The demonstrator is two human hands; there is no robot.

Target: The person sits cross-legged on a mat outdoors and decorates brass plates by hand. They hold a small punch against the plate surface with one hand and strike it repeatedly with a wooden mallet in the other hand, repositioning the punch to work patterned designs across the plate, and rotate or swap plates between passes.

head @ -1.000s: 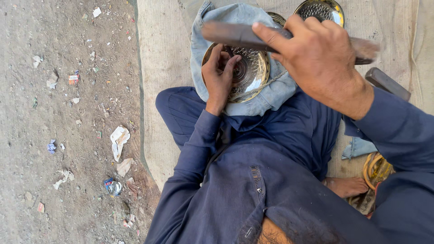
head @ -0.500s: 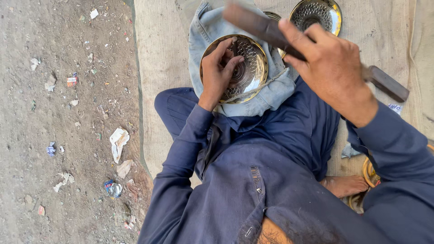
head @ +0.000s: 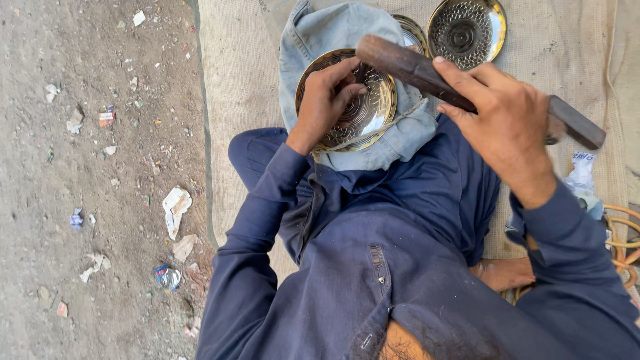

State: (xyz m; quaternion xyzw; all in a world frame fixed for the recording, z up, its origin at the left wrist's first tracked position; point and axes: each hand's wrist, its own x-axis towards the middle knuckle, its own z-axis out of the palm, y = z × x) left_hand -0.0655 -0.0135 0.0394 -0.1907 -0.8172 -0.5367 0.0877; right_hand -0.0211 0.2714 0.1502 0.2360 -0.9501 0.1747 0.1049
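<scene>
Embossed brass plate [head: 350, 103] lies face-up on a folded denim cloth [head: 313, 33] over the person's lap. Left hand [head: 327, 100] presses on its rim, fingers curled closed on a small punch-like tool, hard to make out. Right hand [head: 510, 123] is wrapped tight around a wooden mallet [head: 413, 67], head raised just above the plate. Step in hand, as I judge: hammering the pattern. Next blow calls for a steady plate and a square strike. 2 more patterned plates [head: 467, 30] rest on the burlap mat [head: 240, 80]; littered dirt ground [head: 80, 200] beside.
</scene>
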